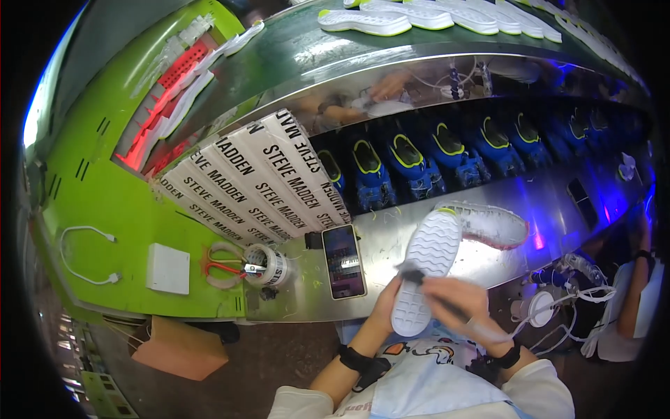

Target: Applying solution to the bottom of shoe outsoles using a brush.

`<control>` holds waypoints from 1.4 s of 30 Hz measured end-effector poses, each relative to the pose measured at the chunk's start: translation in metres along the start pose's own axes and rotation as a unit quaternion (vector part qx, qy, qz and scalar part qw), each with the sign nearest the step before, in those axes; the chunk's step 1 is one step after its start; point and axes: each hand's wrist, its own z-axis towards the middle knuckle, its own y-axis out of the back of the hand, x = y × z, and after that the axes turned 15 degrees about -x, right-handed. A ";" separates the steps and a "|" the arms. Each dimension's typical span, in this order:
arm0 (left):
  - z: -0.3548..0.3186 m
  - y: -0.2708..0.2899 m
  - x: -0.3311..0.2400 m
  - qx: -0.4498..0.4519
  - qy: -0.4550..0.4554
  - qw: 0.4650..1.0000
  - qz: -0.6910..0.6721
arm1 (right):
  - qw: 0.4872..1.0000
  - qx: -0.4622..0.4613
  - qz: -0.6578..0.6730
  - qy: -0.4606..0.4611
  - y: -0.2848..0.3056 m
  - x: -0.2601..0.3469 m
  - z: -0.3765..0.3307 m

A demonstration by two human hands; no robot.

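- White shoe sole (427, 269): tread up, above the steel bench edge, heel end gripped from beneath by the left hand (386, 312), mostly hidden.
- Right hand (457, 302): closed around a dark brush (433, 290); bristles indistinct.
- White shoe (488, 222): behind, on the bench.
- Phone (343, 260): left of the sole.

White sole (427, 269) — matt, ridged rubber; workbench (391, 237) of shiny, reflective sheet metal; phone (343, 261) screen glossy glass.
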 end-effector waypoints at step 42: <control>0.019 -0.046 0.005 0.017 -0.062 0.992 -0.106 | 0.987 0.146 0.073 -0.009 -0.001 0.014 0.019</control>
